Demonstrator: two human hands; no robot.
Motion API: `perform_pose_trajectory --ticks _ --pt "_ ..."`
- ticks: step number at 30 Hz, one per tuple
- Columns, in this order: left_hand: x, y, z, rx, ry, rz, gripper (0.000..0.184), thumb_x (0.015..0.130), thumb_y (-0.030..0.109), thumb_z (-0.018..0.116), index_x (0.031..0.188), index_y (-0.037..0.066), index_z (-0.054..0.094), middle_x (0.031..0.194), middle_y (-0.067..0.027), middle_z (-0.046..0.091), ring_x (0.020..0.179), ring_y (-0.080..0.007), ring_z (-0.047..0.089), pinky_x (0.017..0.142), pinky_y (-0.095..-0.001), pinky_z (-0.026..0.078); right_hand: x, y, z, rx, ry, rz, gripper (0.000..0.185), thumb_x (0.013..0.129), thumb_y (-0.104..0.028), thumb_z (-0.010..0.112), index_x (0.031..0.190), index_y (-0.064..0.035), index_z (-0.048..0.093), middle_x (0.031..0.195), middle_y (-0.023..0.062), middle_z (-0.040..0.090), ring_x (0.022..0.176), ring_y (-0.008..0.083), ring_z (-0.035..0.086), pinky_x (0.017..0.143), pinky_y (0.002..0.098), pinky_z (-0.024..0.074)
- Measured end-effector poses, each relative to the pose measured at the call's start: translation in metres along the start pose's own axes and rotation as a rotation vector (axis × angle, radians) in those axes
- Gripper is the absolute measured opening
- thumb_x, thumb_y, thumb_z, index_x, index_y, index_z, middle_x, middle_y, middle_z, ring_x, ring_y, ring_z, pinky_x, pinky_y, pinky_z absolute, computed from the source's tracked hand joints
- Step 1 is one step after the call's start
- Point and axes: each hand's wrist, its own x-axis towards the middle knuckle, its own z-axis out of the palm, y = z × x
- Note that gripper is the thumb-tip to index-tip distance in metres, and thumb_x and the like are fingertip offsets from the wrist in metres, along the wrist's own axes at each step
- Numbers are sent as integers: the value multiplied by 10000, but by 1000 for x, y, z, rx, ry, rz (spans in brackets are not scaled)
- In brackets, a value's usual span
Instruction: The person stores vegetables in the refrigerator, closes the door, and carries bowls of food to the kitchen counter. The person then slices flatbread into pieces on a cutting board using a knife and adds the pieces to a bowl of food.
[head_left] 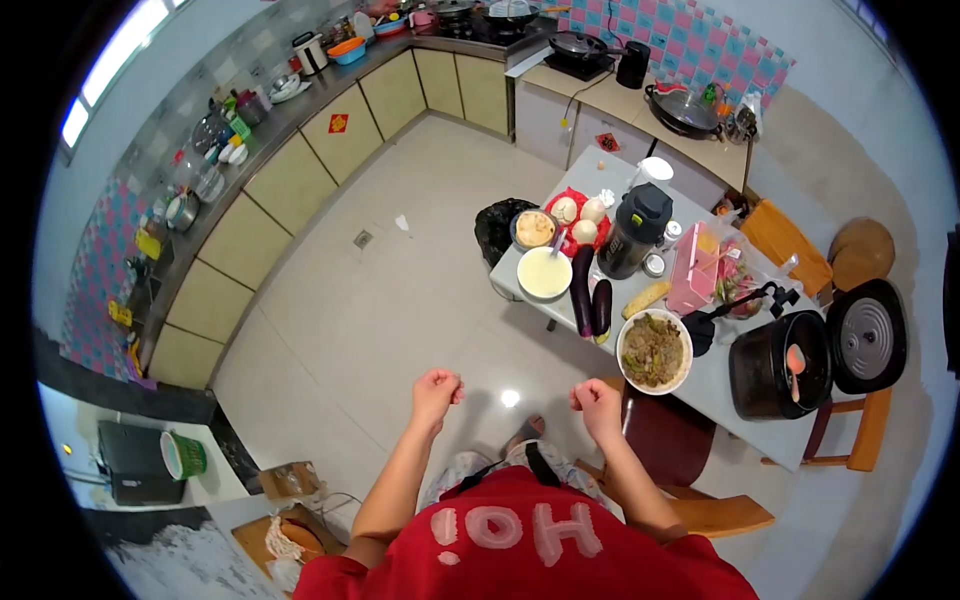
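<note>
My left hand [437,397] hangs in the air over the tiled floor, its fingers curled into a loose fist with nothing visible in them. Level with it, my right hand [598,408] is curled the same way and also looks bare. It is nearest to the table's edge, just left of a white bowl of cooked greens and meat [654,352]. Beyond that bowl lie two dark eggplants [580,290] and a corn cob [647,298]. A bowl of pale liquid with a spoon [545,273] stands at the table's left edge. Neither hand touches any of these.
The table [735,390] also carries a large black bottle [636,230], a pink basket [692,268] and a black pot with a ladle [780,365]. A brown chair [668,435] is at my right. A black trash bag [495,228] hangs beside the table. Counters [290,115] line the far walls.
</note>
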Motion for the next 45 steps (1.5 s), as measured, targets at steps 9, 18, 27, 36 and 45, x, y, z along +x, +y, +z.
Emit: perform_pose_trajectory --ticks 9,18,27,36,45 --pt "164 79 39 124 -96 117 32 797 43 530 777 24 514 650 -66 567 514 -118 524 484 -229 432 81 -31 37 -66 89 -123 157 821 -134 578 766 10 608 623 30 582 568 91 536 532 236 425" --pt "356 162 96 163 -380 242 113 795 103 614 788 -6 589 695 -69 601 592 -140 571 569 -271 479 92 -36 42 -152 514 -89 171 850 -119 557 748 13 598 643 28 585 574 87 564 547 229 449" --pt "377 148 114 801 -151 526 315 724 276 725 626 39 543 582 -39 535 567 -135 490 527 -291 410 63 31 29 182 808 89 205 878 -143 526 735 -4 572 682 41 595 542 91 536 520 223 452" --pt "312 70 99 480 -304 65 236 848 191 568 1003 37 481 834 -57 550 673 -162 577 571 -286 492 34 107 -16 768 1112 239 239 863 -85 495 1095 -35 474 852 81 573 676 157 569 549 278 474" --pt "255 55 105 458 -328 -51 232 842 130 535 1046 30 490 895 -80 568 696 -167 601 595 -269 492 59 127 -65 1183 775 67 388 863 -58 465 1243 -64 385 1177 115 519 1101 257 500 937 410 405"
